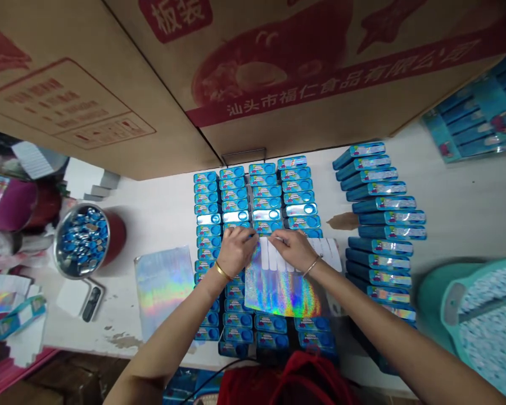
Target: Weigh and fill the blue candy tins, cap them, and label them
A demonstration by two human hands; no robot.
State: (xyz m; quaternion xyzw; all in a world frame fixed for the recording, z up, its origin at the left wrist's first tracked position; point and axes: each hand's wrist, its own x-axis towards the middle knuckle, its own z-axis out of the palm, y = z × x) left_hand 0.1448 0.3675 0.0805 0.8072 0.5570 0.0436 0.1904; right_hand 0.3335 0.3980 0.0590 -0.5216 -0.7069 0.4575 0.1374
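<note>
A shiny rainbow-coloured sticker sheet [274,292] lies over rows of small blue boxes [238,320], with white strips along its upper part where the backing seems bare. My left hand [238,247] is closed, thumb and fingers pinched at the sheet's upper left corner. Close beside it, my right hand [293,247] pinches at the sheet's top edge; whether a loose sticker is between its fingertips is too small to make out. More blue boxes [297,197] stand in columns just beyond both hands.
Cardboard cartons [303,107] wall off the back. At right stand a row of blue boxes [388,230] and a turquoise basket [447,304]. Leftward are another shiny sheet [164,287], a metal bowl [59,247] of small wrapped pieces and a white scale [73,298].
</note>
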